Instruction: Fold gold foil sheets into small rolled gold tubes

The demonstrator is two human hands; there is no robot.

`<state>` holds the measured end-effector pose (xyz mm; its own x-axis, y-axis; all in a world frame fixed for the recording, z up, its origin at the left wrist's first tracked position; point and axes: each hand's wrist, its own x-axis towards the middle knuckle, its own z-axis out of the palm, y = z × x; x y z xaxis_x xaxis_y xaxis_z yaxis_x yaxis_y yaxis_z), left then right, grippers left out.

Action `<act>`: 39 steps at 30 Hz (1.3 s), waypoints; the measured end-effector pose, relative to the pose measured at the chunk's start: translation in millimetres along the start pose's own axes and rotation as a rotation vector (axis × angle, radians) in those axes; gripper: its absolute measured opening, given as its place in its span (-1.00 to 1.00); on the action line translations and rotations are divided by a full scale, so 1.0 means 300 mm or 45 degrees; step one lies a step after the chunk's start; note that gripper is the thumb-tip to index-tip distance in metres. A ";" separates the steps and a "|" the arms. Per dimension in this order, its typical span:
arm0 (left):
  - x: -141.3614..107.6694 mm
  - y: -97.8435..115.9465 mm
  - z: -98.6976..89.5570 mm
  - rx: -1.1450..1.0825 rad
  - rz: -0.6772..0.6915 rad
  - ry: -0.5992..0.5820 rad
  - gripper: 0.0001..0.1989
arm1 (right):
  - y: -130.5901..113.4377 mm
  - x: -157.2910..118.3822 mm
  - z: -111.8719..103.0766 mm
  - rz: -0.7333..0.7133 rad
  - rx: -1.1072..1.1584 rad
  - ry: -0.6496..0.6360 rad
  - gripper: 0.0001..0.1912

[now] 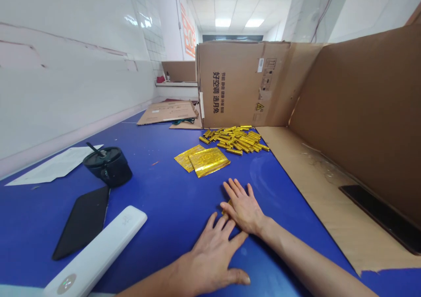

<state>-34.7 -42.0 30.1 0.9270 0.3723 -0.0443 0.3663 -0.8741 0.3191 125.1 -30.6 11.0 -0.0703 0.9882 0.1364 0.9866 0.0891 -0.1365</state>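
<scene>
My right hand [245,209] lies palm down on the blue table with its fingers stretched out. A scrap of gold foil [225,209] peeks out by its thumb; the rest is covered, so its shape cannot be told. Just nearer to me, my left hand [213,251] is spread flat, its fingertips close against the right hand and the foil. Beyond the hands, flat gold foil sheets [210,161] overlap. Behind these, a loose pile of small gold foil rolls [241,141] lies in front of the cardboard.
Tall cardboard panels [243,86] stand at the back and right, with a dark flat object [378,213] on the cardboard base. To the left are a black mug [110,170], a black phone-like slab [82,222], a long white device [101,249] and paper [55,165].
</scene>
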 end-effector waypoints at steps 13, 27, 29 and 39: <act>-0.009 -0.002 -0.001 -0.017 0.015 0.015 -0.27 | 0.113 0.075 0.016 0.163 -0.041 -0.025 -0.23; -0.006 0.000 0.009 0.035 0.005 0.010 -0.28 | 0.111 0.114 0.054 0.235 0.018 0.047 -0.30; -0.007 0.003 0.009 0.042 0.002 0.012 -0.28 | 0.106 0.113 0.045 0.220 0.018 0.082 -0.32; -0.007 0.015 0.015 0.028 -0.047 0.061 -0.27 | 0.108 -0.083 -0.101 0.056 0.170 0.088 -0.62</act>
<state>-34.5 -48.1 27.5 0.9081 0.4185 -0.0097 0.4023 -0.8659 0.2972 163.2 -56.2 33.1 -0.0123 0.9810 0.1938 0.9598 0.0660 -0.2728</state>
